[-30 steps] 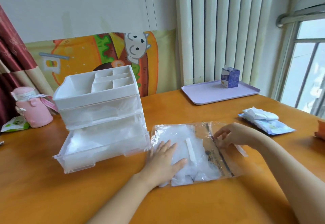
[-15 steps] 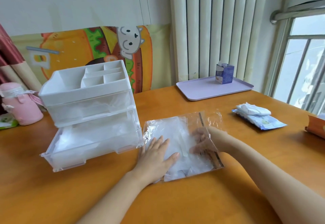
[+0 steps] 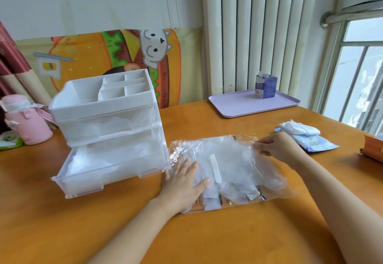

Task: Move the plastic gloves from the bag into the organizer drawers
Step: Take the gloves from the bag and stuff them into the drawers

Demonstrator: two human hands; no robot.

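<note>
L hand [image 3: 184, 183] lies flat, fingers straight, pressing on near-left part of bag [image 3: 228, 152]. Bag lies flat on table [image 3: 228, 232], just R of organizer [image 3: 107, 106]. R hand [image 3: 271, 146] pinches far edge of gloves [image 3: 269, 178], thin clear film spreading past bag's R end; rest of stack sits inside bag. Organizer's bottom drawer [image 3: 99, 183] stands out toward the person w/ filmy plastic in it. Upper drawer [image 3: 107, 127] is in, also w/ plastic. At back: purple tray [image 3: 238, 108] w/ small carton [image 3: 266, 86] on it. Wipes pack [image 3: 317, 145] just R of R hand; pink bottle [image 3: 27, 118] far L.
</note>
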